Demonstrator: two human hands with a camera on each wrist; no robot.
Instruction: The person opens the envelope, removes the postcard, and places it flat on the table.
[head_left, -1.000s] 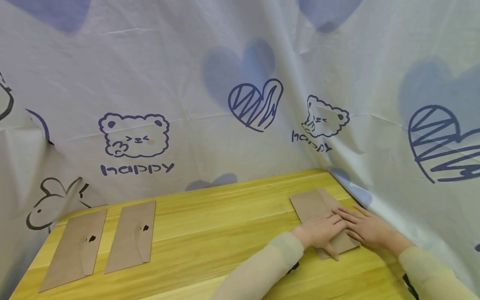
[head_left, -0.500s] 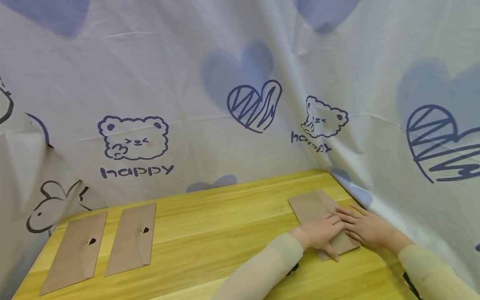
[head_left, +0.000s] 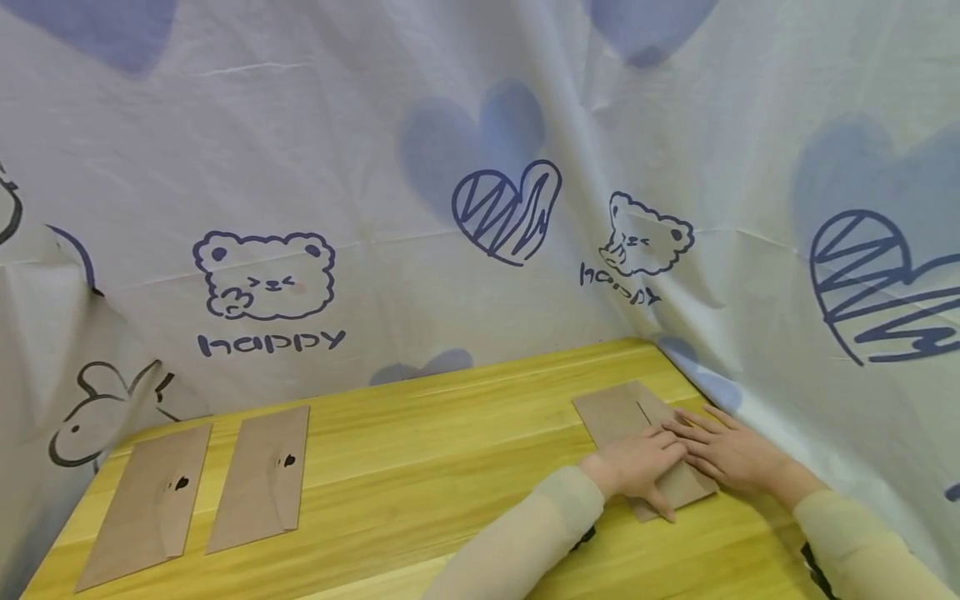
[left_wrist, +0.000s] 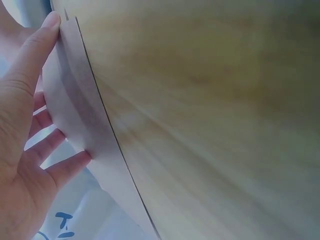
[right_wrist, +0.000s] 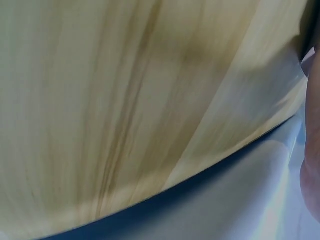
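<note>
A brown kraft paper envelope [head_left: 611, 408] lies at the right of the wooden table in the head view. My left hand [head_left: 637, 467] rests across it, fingers extended toward the flap side and thumb stretched out at the near end. From the right, my right hand [head_left: 738, 454] reaches in with straight, spread fingers over the envelope's long right side. The fingertips of both hands meet and overlap there, hiding the middle of that side. In the left wrist view, thumb and fingers of the left hand [left_wrist: 20, 120] spread along the envelope [left_wrist: 92, 125]. Only a strip of the right hand [right_wrist: 312, 145] shows in its wrist view.
Two more brown envelopes, a far-left one [head_left: 142, 508] and its neighbour [head_left: 258, 479], lie side by side with dark seals showing. The table [head_left: 435, 450] ends at a white printed cloth [head_left: 375, 167] behind and along the right side.
Both hands stay almost in place on the envelope. A short dark line at the flap's far edge now shows beside the fingertips. The head view shifts very slightly.
</note>
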